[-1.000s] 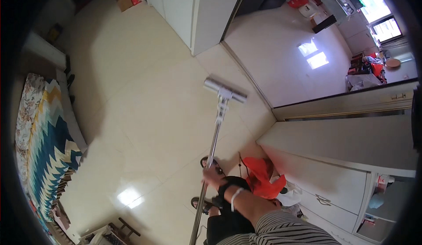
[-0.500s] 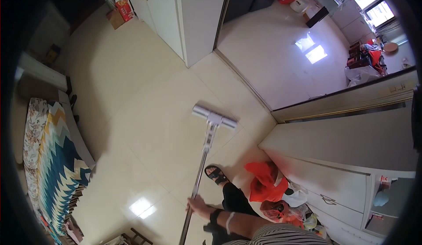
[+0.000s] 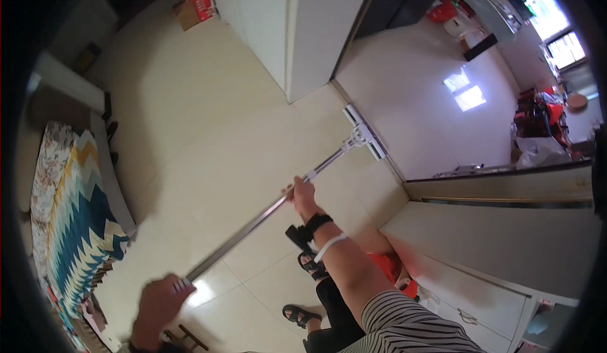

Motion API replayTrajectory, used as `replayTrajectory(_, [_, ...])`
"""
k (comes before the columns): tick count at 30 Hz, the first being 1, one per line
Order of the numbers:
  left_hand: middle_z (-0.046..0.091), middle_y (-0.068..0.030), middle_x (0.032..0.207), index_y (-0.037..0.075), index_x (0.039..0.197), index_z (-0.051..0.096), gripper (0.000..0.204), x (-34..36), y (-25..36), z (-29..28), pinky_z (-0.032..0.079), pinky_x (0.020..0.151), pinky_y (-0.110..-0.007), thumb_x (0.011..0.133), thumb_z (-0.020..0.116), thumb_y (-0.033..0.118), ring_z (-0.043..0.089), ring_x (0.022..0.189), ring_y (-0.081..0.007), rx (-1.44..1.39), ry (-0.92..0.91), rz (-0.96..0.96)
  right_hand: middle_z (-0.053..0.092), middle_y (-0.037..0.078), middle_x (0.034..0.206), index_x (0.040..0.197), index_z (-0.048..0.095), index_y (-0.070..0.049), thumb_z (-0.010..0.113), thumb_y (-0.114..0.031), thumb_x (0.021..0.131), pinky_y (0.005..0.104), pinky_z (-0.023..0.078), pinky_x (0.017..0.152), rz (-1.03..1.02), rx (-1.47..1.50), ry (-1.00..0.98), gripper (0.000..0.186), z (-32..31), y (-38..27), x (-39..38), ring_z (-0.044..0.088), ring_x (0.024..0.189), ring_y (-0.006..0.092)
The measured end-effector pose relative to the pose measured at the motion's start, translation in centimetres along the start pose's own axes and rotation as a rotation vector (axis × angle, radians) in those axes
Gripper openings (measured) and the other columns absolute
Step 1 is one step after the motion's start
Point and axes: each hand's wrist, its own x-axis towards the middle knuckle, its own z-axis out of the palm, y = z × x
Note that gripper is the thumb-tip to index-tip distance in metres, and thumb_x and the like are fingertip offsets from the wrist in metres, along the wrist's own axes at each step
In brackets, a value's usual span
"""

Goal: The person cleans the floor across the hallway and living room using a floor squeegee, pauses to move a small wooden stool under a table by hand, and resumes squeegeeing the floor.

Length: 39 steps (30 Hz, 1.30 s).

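A sponge mop with a long metal pole slants across the floor from lower left to upper right. Its white head lies at the door track beside the other room's floor. My left hand is closed around the pole's near end, at the lower left. Farther along, my right hand grips the pole nearer the head; a black band and a white band circle that forearm. The fingers of the left hand are somewhat blurred.
White cabinets stand beyond the floor, and a low white drawer unit is at the right. A red bag lies by my sandalled feet. A sofa with a zigzag cover lines the left.
The mop head has moved right and away, from the middle of the tiles to the door track. My right hand has reached forward; my left hand has come into view on the pole.
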Motion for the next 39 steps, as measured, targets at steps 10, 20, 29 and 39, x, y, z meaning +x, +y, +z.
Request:
replayTrajectory(10, [0.057, -0.0177, 0.063, 0.002, 0.080, 0.053, 0.037, -3.2, -1.8, 4.5, 0.044, 0.056, -0.041, 0.073, 0.059, 0.037, 0.056, 0.062, -0.0348, -0.158, -0.083, -0.112, 0.044, 0.012, 0.070, 0.085, 0.036, 0.001, 0.044, -0.012, 0.077, 0.0386, 0.050, 0.049, 0.065, -0.248, -0.037, 0.018, 5.2, 0.8, -0.1, 0.052, 0.054, 0.0238])
replayTrajectory(20, [0.058, -0.0175, 0.082, -0.001, 0.102, 0.050, 0.041, -31.4, 1.6, 23.7, 0.042, 0.065, -0.041, 0.084, 0.046, 0.036, 0.054, 0.075, -0.0349, -0.537, -0.462, -0.511, 0.051, 0.015, 0.065, 0.103, 0.029, 0.005, 0.045, -0.021, 0.078, 0.0354, 0.044, 0.035, 0.219, -0.868, -0.192, 0.039, -8.7, 20.3, -17.9, 0.054, 0.045, 0.0246])
replayTrajectory(29, [0.055, -0.0214, 0.080, -0.001, 0.096, 0.049, 0.037, -41.0, -0.9, 23.1, 0.042, 0.061, -0.042, 0.082, 0.049, 0.033, 0.052, 0.073, -0.0386, -0.549, -0.529, -0.640, 0.050, 0.011, 0.075, 0.102, 0.026, 0.000, 0.048, -0.014, 0.079, 0.0307, 0.050, 0.045, 0.851, -0.670, -0.262, 0.035, -13.7, 27.8, -39.5, 0.057, 0.055, 0.0194])
replayTrajectory(39, [0.053, -0.0257, 0.077, -0.001, 0.089, 0.047, 0.033, -28.9, 3.4, 25.5, 0.042, 0.057, -0.043, 0.081, 0.052, 0.030, 0.050, 0.070, -0.0426, -0.657, -0.388, -0.339, 0.046, 0.009, 0.059, 0.095, 0.031, -0.001, 0.057, -0.016, 0.075, 0.0326, 0.040, 0.032, 0.074, -0.644, -0.142, 0.036, -11.2, 15.1, -15.6, 0.051, 0.037, 0.0206])
